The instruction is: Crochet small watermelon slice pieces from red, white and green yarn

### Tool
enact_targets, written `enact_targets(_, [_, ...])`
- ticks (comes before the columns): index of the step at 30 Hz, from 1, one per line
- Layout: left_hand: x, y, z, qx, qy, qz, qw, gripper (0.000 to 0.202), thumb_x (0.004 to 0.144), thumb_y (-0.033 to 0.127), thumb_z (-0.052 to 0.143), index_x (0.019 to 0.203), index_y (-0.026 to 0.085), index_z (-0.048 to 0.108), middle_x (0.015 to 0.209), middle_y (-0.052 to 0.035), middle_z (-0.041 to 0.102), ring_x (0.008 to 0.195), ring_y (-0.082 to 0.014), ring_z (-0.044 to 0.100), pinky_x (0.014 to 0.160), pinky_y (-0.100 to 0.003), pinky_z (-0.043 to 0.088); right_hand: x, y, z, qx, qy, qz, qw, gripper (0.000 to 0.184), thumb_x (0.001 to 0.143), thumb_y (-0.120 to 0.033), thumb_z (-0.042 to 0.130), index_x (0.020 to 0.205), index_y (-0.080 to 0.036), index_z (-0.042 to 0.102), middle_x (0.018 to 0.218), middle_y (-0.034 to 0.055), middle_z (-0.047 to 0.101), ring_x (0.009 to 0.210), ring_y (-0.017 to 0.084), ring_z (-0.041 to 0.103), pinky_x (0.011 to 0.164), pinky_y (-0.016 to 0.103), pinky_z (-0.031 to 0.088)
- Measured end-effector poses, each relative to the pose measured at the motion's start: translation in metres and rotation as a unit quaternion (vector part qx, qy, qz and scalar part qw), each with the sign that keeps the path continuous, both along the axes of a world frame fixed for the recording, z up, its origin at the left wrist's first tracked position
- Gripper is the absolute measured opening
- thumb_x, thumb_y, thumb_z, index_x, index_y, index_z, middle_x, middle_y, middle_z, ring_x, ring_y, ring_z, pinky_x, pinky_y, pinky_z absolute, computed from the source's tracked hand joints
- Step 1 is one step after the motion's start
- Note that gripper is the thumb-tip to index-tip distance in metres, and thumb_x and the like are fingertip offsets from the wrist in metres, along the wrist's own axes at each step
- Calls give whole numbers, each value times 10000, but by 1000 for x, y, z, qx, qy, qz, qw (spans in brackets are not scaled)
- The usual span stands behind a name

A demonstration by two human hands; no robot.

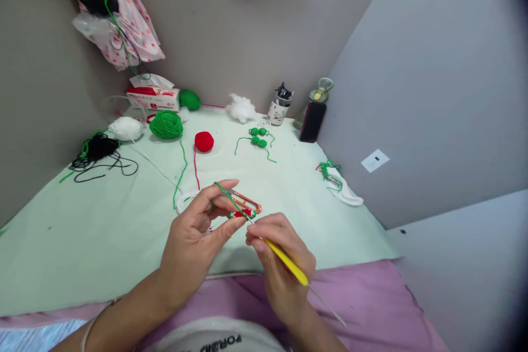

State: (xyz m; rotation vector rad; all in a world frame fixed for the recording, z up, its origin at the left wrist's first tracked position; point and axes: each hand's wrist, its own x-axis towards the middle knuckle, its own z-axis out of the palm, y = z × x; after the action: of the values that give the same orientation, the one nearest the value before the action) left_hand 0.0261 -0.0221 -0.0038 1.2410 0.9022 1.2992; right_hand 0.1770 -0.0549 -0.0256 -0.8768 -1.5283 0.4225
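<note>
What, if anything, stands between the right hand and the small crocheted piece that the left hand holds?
Nothing visible: the right hand holds a yellow-handled hook that reaches the crocheted piece. Orange snips lie beyond, not between.

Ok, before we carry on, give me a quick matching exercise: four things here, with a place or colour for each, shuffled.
1. hook
2. red-and-green piece
3. phone
4. snips

A. orange
B. in front of the bottle
C. gripped in the right hand
D. pinched in the left hand

Pairs: 1-C, 2-D, 3-B, 4-A
</note>
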Motion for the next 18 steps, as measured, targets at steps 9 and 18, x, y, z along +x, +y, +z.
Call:
enact_targets(9, [3, 3, -3, -24, -34, -5, 999, 403, 871, 229, 811, 1250, 321, 710, 863, 55, 656, 857, -110, 654, 866, -215, 522, -6, -2, -6, 69, -87, -84, 990, 354, 996, -62, 511, 1261, -230, 675, 1007, 73, 674, 936, 187, 657, 773, 341, 599])
enact_targets(18, [-8, 18, 5, -190, -130, -176, 957, 526, 786, 278, 879, 1291, 244, 740, 782, 31, 624, 718, -100, 565, 711, -219, 491, 10, 9, -13, 149, -122, -41, 980, 482, 980, -10, 551, 1386, -247, 655, 1104, 84, 719, 1008, 186, 718, 810, 328, 650])
